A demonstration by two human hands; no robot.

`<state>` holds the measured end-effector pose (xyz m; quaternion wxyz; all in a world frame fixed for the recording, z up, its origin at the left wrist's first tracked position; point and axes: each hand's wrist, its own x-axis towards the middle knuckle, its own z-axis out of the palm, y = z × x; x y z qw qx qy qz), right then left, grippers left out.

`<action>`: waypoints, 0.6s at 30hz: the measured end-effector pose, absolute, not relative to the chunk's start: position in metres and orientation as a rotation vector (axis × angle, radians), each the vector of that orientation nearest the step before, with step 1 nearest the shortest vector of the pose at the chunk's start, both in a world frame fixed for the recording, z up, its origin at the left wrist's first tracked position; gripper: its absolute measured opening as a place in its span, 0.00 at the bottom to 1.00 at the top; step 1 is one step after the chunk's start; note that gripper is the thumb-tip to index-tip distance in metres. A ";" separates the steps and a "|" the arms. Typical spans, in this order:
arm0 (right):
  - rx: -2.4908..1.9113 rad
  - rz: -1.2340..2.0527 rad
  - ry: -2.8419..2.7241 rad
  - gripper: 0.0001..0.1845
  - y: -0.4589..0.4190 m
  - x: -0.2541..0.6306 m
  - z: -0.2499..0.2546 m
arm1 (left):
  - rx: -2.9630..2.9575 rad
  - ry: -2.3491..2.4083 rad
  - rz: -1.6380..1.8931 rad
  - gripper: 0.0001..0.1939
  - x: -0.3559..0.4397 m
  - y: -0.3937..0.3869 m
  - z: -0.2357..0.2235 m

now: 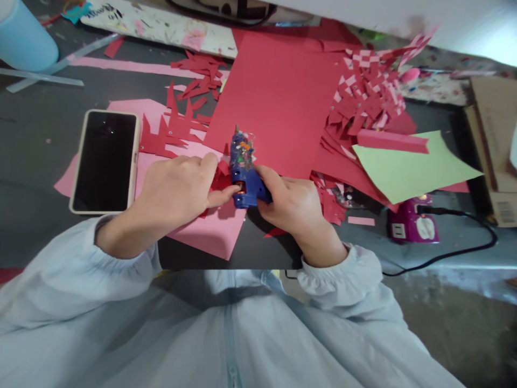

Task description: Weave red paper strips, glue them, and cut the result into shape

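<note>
My right hand (291,198) is closed around the handle of a blue hot glue gun (242,156), its nozzle turned away from me. Bits of paper and dried glue cling to the gun's side. The thumb of my left hand (177,186) touches the gun's rear end by an orange part; the other fingers are curled, and what they may hold is hidden. Below the hands lies pink paper (214,240), with red paper pieces close to my left fingers. Red cut paper shapes (177,126) with small eyes lie just beyond my left hand.
A phone (105,161) lies at left, near clear glue sticks (44,78) and a light-blue cylindrical object (26,37). Large red paper (286,102) spreads beyond the gun. At right are woven paper pieces (367,89), green paper (420,164), a purple socket box (414,221) with a black cable, and cardboard (498,124).
</note>
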<state>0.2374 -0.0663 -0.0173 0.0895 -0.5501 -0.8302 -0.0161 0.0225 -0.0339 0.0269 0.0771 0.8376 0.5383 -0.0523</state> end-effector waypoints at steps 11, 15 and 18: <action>-1.431 -0.321 -2.477 0.23 -0.067 0.241 -0.029 | 2.548 1.589 -0.212 0.28 0.025 -0.033 0.030; -1.355 -0.395 -2.464 0.23 -0.067 0.241 -0.031 | 2.536 1.589 -0.203 0.27 0.026 -0.033 0.031; -1.379 -0.371 -2.468 0.23 -0.068 0.241 -0.031 | 2.528 1.588 -0.197 0.27 0.026 -0.033 0.031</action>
